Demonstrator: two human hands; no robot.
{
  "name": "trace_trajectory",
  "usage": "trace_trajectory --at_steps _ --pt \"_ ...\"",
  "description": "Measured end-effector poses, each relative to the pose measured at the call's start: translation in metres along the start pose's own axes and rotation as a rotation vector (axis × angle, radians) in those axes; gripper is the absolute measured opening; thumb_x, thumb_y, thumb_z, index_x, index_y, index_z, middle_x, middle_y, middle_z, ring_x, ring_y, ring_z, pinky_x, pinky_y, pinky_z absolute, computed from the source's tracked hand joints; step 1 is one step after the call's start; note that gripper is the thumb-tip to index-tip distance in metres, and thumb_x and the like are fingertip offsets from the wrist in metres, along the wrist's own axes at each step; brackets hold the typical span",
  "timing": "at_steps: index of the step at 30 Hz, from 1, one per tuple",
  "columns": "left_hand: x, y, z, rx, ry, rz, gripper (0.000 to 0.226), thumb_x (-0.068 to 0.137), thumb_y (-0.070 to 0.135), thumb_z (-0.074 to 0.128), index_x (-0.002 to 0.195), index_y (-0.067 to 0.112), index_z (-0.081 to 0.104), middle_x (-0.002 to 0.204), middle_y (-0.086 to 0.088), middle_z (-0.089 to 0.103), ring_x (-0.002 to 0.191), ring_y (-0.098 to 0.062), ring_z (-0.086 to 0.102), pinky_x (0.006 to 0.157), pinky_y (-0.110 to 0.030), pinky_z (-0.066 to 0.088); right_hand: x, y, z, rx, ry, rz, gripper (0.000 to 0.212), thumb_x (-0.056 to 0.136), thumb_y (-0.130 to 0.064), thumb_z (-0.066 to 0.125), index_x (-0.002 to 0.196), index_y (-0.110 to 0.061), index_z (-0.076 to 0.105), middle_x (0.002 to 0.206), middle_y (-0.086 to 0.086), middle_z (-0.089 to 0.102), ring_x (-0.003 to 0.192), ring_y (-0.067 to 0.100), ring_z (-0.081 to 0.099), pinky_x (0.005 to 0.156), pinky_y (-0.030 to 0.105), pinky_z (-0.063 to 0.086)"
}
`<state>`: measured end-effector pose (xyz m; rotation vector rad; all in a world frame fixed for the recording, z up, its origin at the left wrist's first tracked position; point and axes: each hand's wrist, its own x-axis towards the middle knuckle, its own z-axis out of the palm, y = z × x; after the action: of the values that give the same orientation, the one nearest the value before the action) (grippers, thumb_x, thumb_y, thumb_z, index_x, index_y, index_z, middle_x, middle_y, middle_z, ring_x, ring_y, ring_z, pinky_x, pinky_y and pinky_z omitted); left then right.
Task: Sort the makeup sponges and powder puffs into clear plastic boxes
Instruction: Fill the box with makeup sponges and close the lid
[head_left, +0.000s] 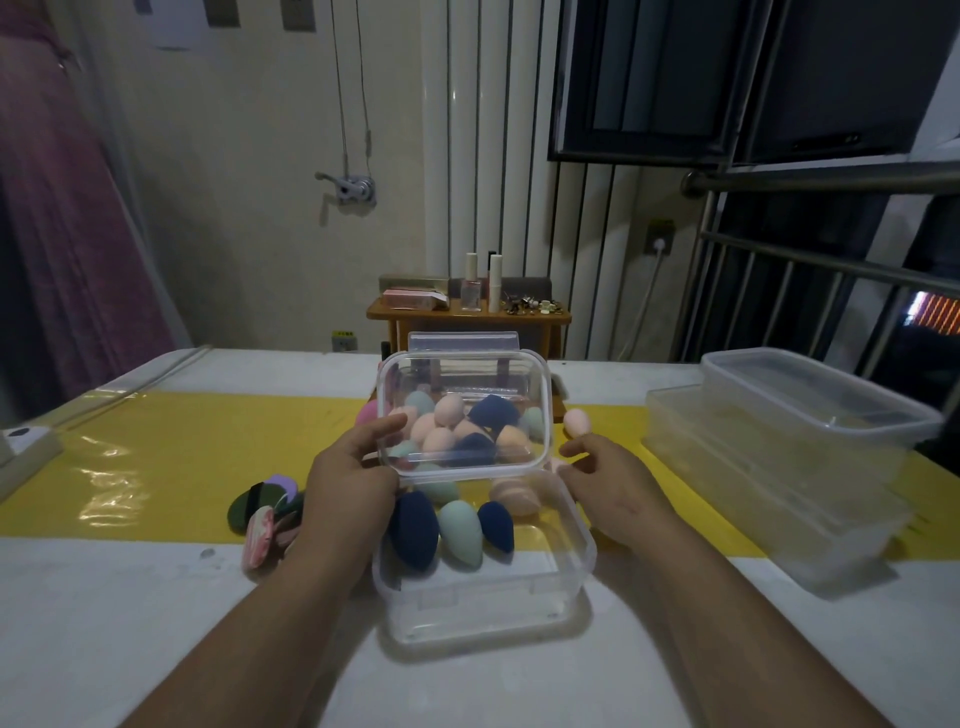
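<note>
While the lid is up: we hold the clear lid tilted over the open box, which sits on the counter right in front of us.
Left grip: the left grip pinches the lid's left edge, with the fingers across its face and the thumb at the lower rim.
Right grip: the right grip sits just beside the lid's lower right corner with its fingers loose, and we see nothing in it. We cannot tell whether the thumb touches the box rim.
Sponges in the box: four sponges lie at the far end: two navy, one mint, one peach.
Loose sponges: more loose sponges are heaped on the counter behind the lid, and we see most of them through it.
Puffs: the flat powder puffs are piled left of the left grip, outside any box.
Spare boxes: stacked clear boxes stand well apart on the right.
Handling: we judge the sponges to be light, soft and springy, and their rounded shape means they may roll. A gentle pinch round the fat middle should hold one.
Lid: it looks stiff, smooth and thin, so we take it by its two opposite edges.
</note>
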<state>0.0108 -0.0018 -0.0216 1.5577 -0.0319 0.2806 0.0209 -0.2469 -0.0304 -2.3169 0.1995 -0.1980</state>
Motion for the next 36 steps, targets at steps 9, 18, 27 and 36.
trace_trajectory --at_steps 9,18,27,36 --pt "0.002 -0.003 0.000 -0.001 0.007 0.012 0.063 0.080 -0.021 0.054 0.099 0.038 0.069 0.106 0.011 0.069 0.098 -0.009 0.065 0.072 -0.024 0.057 -0.004 -0.010 -0.008 0.270 0.296 -0.034 0.015 0.089 -0.020 0.065 0.102 -0.028 0.066 0.107 -0.002 0.064 0.092 0.018 0.059 0.070 0.028 0.048" --pt "0.002 -0.003 0.000 -0.005 0.007 0.002 0.064 0.080 -0.020 0.053 0.098 0.039 0.069 0.111 0.007 0.068 0.102 -0.014 0.064 0.079 -0.031 0.058 -0.019 -0.028 -0.024 0.406 0.284 -0.208 0.027 0.083 -0.014 0.070 0.104 -0.029 0.061 0.100 -0.001 0.067 0.089 0.014 0.062 0.070 0.029 0.050" --pt "0.000 -0.002 0.000 -0.025 -0.001 -0.008 0.062 0.080 -0.021 0.052 0.109 0.032 0.069 0.111 0.007 0.067 0.101 -0.011 0.063 0.076 -0.026 0.058 -0.037 -0.043 -0.025 0.065 0.016 -0.281 0.013 0.071 -0.017 0.077 0.072 -0.029 0.072 0.077 -0.010 0.067 0.072 0.004 0.054 0.068 0.028 0.042" --pt "0.002 -0.004 0.000 -0.024 -0.004 0.006 0.063 0.080 -0.021 0.053 0.103 0.036 0.069 0.114 0.003 0.068 0.103 -0.016 0.064 0.073 -0.026 0.057 -0.048 -0.054 -0.022 -0.253 -0.125 -0.249 0.012 0.083 -0.024 0.072 0.092 -0.026 0.079 0.119 -0.002 0.068 0.127 0.015 0.049 0.081 0.022 0.039"
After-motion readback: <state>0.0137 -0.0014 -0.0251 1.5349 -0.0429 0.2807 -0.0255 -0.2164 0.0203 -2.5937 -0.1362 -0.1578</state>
